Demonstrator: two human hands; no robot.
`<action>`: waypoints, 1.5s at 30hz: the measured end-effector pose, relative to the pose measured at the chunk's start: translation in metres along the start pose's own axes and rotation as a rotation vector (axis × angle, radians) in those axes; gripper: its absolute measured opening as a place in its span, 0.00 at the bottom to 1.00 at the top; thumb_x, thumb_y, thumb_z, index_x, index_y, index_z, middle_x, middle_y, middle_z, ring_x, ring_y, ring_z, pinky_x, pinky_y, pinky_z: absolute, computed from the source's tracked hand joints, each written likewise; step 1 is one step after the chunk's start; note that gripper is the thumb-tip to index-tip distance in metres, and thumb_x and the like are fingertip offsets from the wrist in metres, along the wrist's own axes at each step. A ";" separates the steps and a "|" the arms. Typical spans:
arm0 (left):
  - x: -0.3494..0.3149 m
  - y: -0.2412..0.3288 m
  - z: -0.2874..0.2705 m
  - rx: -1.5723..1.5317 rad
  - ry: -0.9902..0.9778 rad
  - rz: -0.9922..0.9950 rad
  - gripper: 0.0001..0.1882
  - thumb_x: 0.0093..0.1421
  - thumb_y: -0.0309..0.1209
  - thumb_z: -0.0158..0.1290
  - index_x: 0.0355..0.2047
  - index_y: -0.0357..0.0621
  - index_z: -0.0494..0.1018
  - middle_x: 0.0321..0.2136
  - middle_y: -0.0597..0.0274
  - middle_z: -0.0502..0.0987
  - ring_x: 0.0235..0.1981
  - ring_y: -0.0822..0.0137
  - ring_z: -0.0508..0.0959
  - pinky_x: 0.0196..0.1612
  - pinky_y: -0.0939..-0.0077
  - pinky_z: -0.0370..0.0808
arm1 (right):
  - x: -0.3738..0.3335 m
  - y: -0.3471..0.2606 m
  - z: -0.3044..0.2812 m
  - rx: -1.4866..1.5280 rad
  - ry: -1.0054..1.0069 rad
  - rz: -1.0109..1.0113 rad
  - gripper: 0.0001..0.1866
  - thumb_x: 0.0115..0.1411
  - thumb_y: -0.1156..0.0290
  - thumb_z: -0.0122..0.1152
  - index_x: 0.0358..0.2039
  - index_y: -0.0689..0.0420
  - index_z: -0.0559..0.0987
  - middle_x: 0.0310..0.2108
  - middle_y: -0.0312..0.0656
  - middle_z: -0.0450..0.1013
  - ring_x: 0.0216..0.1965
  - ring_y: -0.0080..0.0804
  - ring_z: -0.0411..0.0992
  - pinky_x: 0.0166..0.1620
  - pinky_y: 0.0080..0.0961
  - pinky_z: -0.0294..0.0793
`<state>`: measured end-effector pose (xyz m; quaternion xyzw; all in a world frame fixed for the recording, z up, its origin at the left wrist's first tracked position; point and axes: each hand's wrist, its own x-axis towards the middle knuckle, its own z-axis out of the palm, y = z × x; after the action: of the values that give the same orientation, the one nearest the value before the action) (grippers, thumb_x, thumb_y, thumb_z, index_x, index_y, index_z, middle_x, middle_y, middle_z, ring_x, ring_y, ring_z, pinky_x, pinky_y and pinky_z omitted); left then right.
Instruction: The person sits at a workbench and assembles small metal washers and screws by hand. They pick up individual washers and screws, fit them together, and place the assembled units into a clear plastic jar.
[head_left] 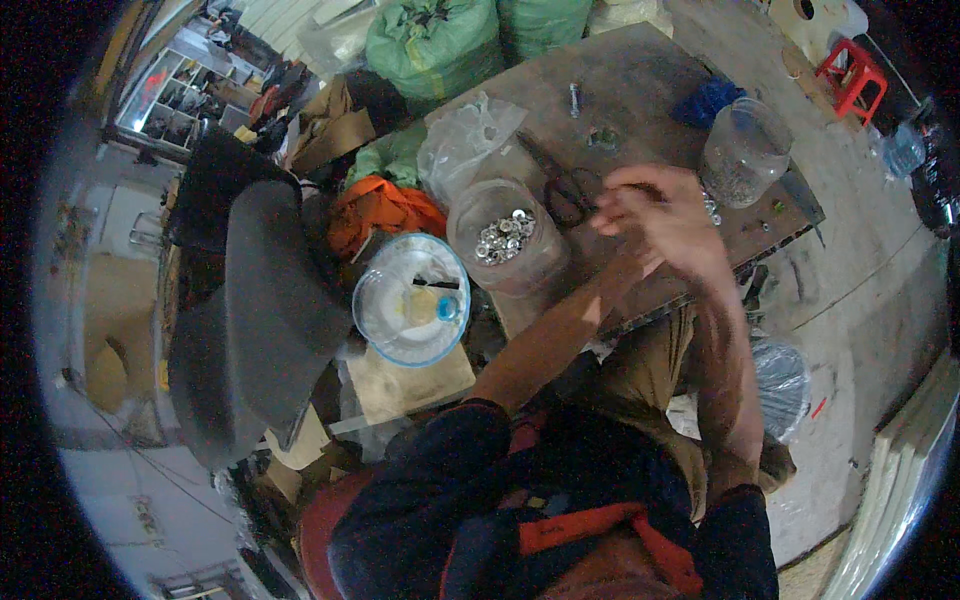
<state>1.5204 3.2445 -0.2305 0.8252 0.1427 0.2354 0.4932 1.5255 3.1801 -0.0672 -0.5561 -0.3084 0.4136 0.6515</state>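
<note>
The right hand overlaps the left hand above the worn brown table; blur and overlap obscure both, so whether their fingers grasp anything cannot be determined. A rounded translucent jar (glossy metal parts inside) stands leftward, near dark loop-handled scissors.

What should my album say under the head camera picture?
Two bare hands close together over a worktable, near dark scissors and a clear plastic jar of shiny metal pieces.
</note>
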 end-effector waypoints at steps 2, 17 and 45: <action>0.000 0.002 -0.006 -0.189 -0.044 0.035 0.13 0.57 0.34 0.56 0.37 0.38 0.75 0.33 0.56 0.78 0.35 0.62 0.77 0.38 0.69 0.73 | -0.010 0.006 -0.028 0.044 0.128 -0.013 0.09 0.62 0.77 0.55 0.42 0.66 0.77 0.33 0.48 0.77 0.30 0.37 0.79 0.33 0.30 0.81; -0.033 0.043 -0.028 -0.895 0.113 -0.499 0.06 0.58 0.19 0.56 0.36 0.37 0.77 0.28 0.61 0.79 0.28 0.68 0.78 0.30 0.74 0.76 | -0.021 0.087 -0.076 -0.126 0.553 -0.072 0.08 0.56 0.74 0.65 0.35 0.64 0.82 0.28 0.39 0.79 0.28 0.22 0.74 0.29 0.21 0.73; -0.076 0.024 -0.059 -1.158 0.316 -0.650 0.10 0.61 0.28 0.57 0.42 0.40 0.74 0.35 0.61 0.78 0.34 0.66 0.80 0.37 0.71 0.80 | -0.030 0.095 -0.029 -0.574 0.354 -0.158 0.04 0.56 0.81 0.59 0.32 0.67 0.80 0.25 0.43 0.78 0.26 0.24 0.76 0.30 0.23 0.74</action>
<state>1.4246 3.2414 -0.2050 0.2995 0.3045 0.2314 0.8741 1.5176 3.1437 -0.1639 -0.7542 -0.3367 0.1553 0.5419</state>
